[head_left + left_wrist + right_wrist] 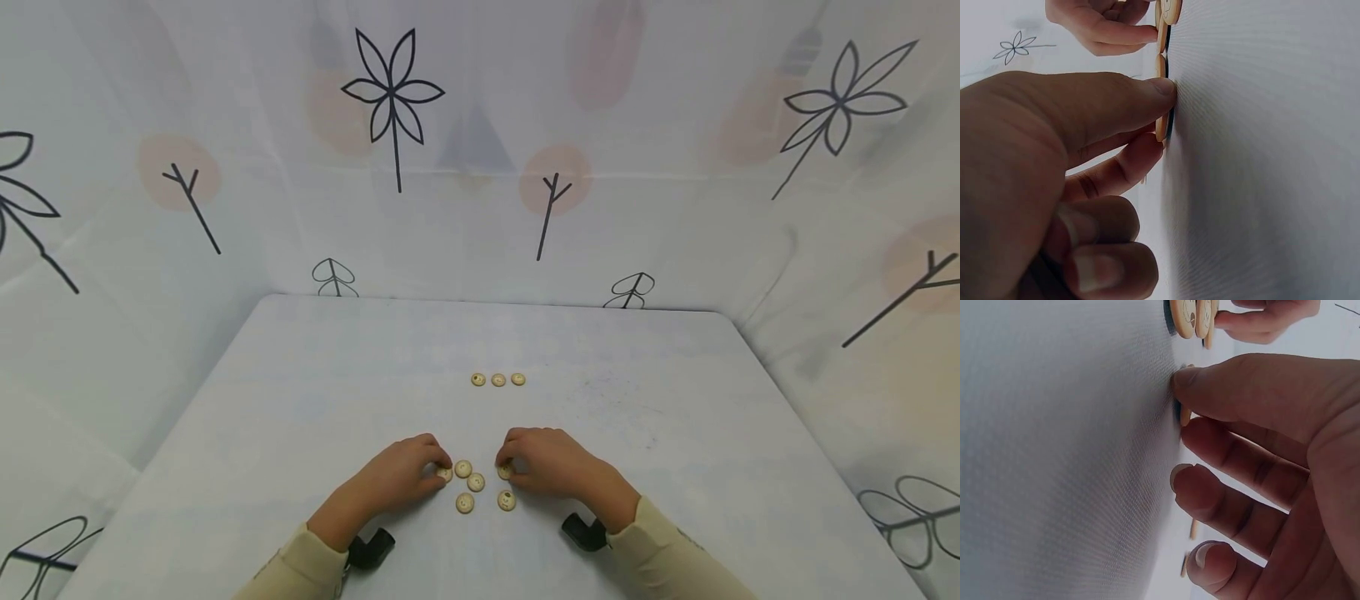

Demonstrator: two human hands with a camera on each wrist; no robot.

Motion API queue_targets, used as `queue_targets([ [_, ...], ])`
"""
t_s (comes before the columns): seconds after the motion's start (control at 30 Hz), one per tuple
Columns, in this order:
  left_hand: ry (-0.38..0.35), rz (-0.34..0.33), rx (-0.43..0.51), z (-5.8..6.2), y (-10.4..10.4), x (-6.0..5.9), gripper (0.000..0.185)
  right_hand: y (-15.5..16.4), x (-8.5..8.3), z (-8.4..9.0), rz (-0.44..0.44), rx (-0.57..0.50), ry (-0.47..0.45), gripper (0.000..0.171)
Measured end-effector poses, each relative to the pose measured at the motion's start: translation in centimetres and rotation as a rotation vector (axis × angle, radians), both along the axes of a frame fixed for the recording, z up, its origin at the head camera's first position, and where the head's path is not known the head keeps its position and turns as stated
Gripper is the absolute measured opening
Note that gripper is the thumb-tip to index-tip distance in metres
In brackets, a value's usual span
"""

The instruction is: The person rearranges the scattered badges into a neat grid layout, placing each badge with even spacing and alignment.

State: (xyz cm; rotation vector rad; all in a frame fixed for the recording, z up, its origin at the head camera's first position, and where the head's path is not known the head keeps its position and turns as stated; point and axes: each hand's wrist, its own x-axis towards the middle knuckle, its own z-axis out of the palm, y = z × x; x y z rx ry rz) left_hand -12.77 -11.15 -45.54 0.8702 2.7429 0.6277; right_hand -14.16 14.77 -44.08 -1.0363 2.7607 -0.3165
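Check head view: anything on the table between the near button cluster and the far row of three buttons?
Nothing: in the head view the white table is bare between the near button cluster and the far row of three buttons.

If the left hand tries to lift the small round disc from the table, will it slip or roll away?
The disc looks thin, rigid and probably light. Lying flat on the smooth table, it offers little edge, so the left hand may slide it before lifting. Flat, it should not roll; on edge it might.

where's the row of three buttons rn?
Head view: the row of three buttons lies on the table just right of centre, apart from and beyond both hands and the nearer button cluster.
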Motion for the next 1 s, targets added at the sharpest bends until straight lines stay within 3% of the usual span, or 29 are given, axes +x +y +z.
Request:
queue_targets([
  [0.47,-0.027,0.013,-0.005,-0.1,0.1,-0.1,0.018,-0.1,-0.4,0.3,-0.072,-0.04,-0.084,0.009],
  [1.0,-0.036,0.021,-0.006,0.0,0.1,0.0,0.019,0.2,-1.1,0.5,-0.083,-0.04,-0.003,0.014],
])
